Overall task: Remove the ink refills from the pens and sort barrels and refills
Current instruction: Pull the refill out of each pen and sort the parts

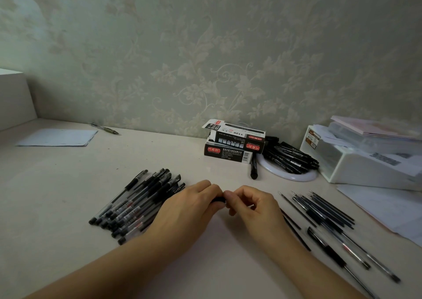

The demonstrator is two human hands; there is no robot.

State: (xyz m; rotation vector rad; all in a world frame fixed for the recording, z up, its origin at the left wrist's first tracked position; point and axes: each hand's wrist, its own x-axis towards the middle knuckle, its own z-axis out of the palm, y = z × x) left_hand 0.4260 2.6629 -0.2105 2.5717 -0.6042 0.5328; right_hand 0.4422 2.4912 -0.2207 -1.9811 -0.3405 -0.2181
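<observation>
Pen: we see a black pen [218,199] in the middle of the frame, between our two hands; only a small dark bit shows between the fingers.
Left hand: our left hand [194,205] has its fingers curled tight around the pen.
Right hand: our right hand [253,204] pinches the pen's end with bent fingers.
Pens: a pile of whole pens [137,202] lies just left of the left hand.
Refills: thin refills [319,209] lie side by side right of the right hand.
Barrels: some barrels [342,253] lie at the lower right, a bit blurry.
Boxes: two pen boxes [235,144] sit stacked by the wall; we cannot tell what is in them.
Plate: a white plate [303,176] right of the boxes holds a heap of black pens.
Bin: a white bin [365,164] at the right edge holds papers.
</observation>
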